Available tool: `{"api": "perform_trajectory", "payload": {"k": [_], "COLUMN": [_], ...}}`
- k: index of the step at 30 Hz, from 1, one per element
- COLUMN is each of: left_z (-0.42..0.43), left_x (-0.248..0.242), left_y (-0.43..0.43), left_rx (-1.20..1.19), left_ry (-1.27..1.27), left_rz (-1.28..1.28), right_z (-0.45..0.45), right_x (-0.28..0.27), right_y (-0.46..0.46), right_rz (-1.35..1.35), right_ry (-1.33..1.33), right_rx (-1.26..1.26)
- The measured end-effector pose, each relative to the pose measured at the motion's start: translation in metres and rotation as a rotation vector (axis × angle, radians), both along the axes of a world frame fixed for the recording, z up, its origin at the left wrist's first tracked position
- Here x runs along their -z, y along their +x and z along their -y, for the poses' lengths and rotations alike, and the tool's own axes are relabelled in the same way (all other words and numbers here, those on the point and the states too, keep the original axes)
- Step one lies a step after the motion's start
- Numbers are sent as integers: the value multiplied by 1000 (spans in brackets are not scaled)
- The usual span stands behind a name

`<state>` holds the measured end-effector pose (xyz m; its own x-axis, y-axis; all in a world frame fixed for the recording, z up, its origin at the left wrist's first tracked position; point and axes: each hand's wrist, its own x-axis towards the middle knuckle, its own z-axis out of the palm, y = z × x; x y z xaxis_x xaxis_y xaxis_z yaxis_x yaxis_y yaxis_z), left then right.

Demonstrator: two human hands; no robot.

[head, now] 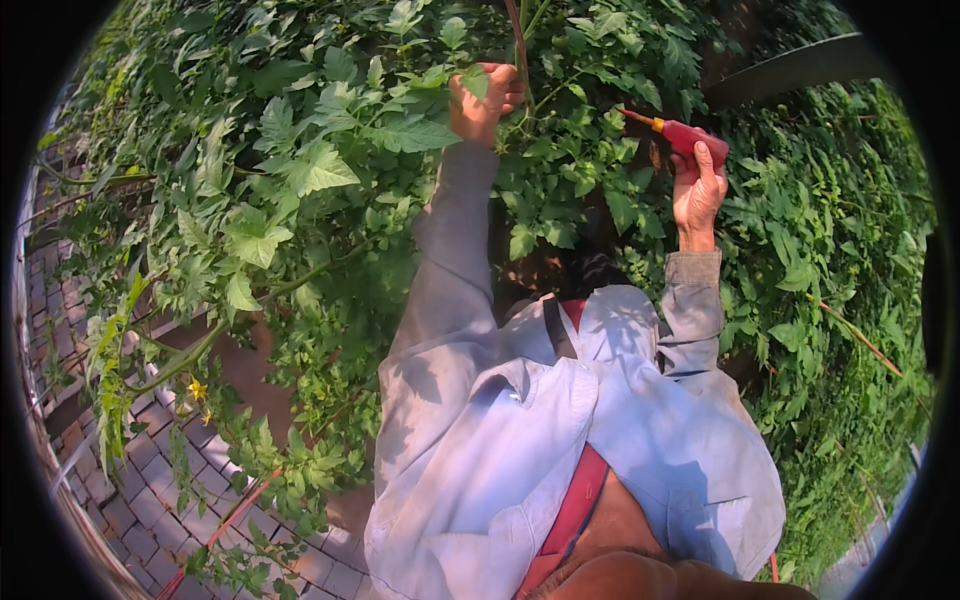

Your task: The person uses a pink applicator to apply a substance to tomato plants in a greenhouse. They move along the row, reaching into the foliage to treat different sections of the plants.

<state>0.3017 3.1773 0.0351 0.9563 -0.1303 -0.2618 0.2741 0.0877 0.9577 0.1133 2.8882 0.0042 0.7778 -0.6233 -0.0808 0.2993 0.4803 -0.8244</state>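
Note:
My right hand point(699, 184) is closed around a red plastic squeeze bottle point(696, 141). Its yellow collar and long thin red nozzle point left, toward the plants. To the left, my left hand point(489, 101) reaches up among tomato leaves with its fingers curled, close beside an upright stem and a reddish strip point(519, 37). A leaf point(475, 82) covers part of that hand, so whether its fingertips grip something cannot be made out. Tomato foliage point(412, 135) surrounds both hands.
Dense tomato rows stand on both sides. At lower left, a thick stem point(199, 352) bears yellow flowers point(196, 388) above grey paving bricks point(150, 480). Red twine point(240, 510) runs diagonally there. A dark flat strip point(799, 71) juts in at upper right.

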Motion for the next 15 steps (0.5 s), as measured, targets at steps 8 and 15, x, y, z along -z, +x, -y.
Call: {"api": "perform_trajectory", "payload": {"k": [8, 15], "left_z": [-17, -24], "left_x": [12, 2], "left_y": [4, -6], "left_rx": [66, 33], "left_ry": [-90, -65], "left_rz": [36, 122], "right_z": [-5, -10], "right_x": [-19, -33], "right_y": [-18, -29], "right_rz": [40, 124], "right_ry": [24, 103], "right_rx": [46, 31]}}
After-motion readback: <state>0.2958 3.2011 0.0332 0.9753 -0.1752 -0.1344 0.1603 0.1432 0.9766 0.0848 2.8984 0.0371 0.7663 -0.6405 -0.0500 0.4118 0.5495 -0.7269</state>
